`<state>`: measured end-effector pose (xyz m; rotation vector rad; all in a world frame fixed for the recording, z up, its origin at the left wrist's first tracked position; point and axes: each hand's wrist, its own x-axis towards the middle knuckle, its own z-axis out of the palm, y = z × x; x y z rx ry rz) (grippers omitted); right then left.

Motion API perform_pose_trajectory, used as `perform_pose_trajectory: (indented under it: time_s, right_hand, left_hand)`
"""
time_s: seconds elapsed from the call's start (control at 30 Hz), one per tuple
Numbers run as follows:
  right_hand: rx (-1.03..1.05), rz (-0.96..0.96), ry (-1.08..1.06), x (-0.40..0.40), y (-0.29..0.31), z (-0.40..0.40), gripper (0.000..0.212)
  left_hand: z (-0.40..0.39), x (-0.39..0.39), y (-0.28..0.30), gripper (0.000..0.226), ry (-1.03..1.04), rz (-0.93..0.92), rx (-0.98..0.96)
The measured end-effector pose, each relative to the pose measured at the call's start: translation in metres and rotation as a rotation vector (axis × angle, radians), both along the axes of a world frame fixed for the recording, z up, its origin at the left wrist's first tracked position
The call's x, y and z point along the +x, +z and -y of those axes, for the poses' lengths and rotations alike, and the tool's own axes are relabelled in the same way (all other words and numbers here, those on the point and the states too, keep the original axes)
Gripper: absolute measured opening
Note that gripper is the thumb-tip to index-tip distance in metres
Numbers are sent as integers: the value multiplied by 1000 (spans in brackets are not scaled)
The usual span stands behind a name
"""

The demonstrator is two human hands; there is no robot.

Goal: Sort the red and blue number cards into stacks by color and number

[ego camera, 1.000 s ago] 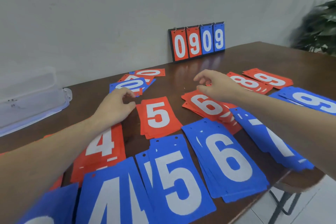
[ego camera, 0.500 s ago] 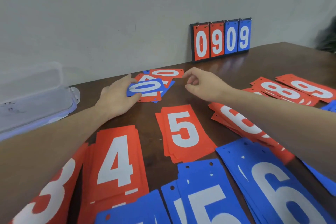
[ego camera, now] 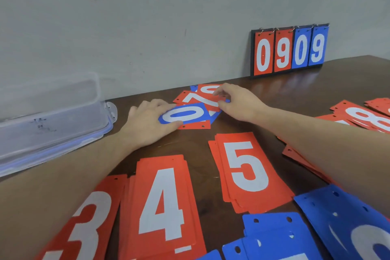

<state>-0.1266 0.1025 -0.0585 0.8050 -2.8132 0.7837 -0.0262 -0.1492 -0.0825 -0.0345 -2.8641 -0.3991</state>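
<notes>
Nearest the camera lie blue stacks [ego camera: 280, 236] at the bottom right edge of the brown surface [ego camera: 348, 82], one showing punched holes along its top. Just beyond them sit red stacks: a 3 stack [ego camera: 84, 228] at the left, a 4 stack [ego camera: 162, 202] beside it, and a 5 stack [ego camera: 247, 169] further right. A red 8 stack [ego camera: 367, 116] lies at the far right.

Further off is a loose pile of mixed cards. The left hand [ego camera: 147, 124] holds the blue 0 card [ego camera: 183, 114] on top of it, thumb under the near edge and fingers over the far edge. The right hand [ego camera: 238, 101] pinches a red card [ego camera: 207, 95] at the pile's far side.

A clear plastic box [ego camera: 48, 116] stands at the left. A scoreboard [ego camera: 289, 50] reading 0909 leans upright against the wall.
</notes>
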Motion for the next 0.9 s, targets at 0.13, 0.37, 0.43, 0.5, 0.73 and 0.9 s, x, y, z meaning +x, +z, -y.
perform_pose_trajectory:
  time_s: [0.13, 0.37, 0.43, 0.5, 0.73, 0.9]
  right_hand:
    - [202, 59, 124, -2, 1, 11, 48]
    - [278, -17, -20, -5, 3, -3, 39]
    - [234, 96, -98, -5, 2, -7, 46]
    - [228, 146, -120, -5, 4, -8, 51]
    - [145, 255, -210, 6, 21, -4, 91]
    - [72, 159, -155, 17, 19, -7, 67]
  left_hand:
    - [0, -1, -1, 57, -14, -38, 35]
    - [2, 0, -1, 51, -40, -75, 184]
    - [2, 2, -1, 57, -68, -89, 226]
    - [2, 3, -1, 63, -86, -93, 251]
    - [-1, 9, 5, 74, -14, -133, 230]
    - [-7, 20, 19, 80, -23, -71, 353]
